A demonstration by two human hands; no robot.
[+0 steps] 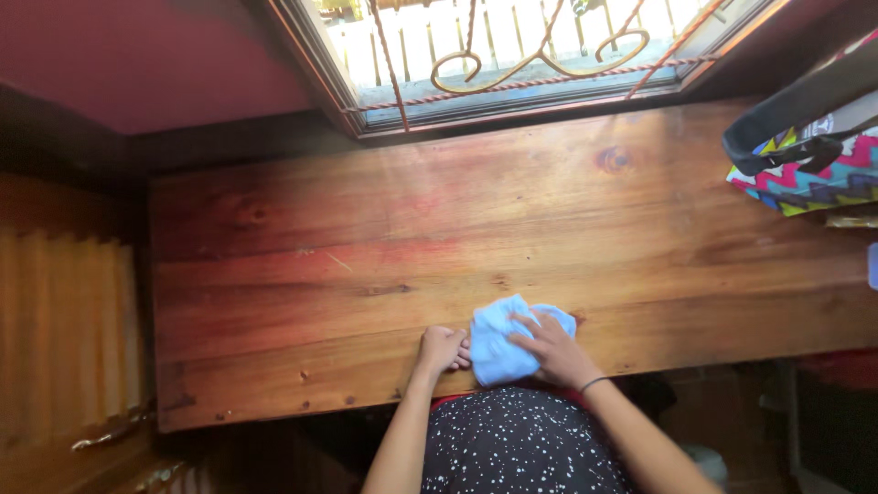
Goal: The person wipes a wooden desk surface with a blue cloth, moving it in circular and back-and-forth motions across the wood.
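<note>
A light blue cloth lies crumpled on the wooden table near its front edge. My right hand rests flat on top of the cloth, fingers spread over it, pressing it onto the wood. My left hand sits just left of the cloth with fingers curled, its fingertips touching the cloth's left edge. A thin dark band circles my right wrist.
A zigzag-patterned bag with dark straps stands at the table's right end. A window with curled metal bars runs along the far edge. Corrugated panels stand to the left of the table.
</note>
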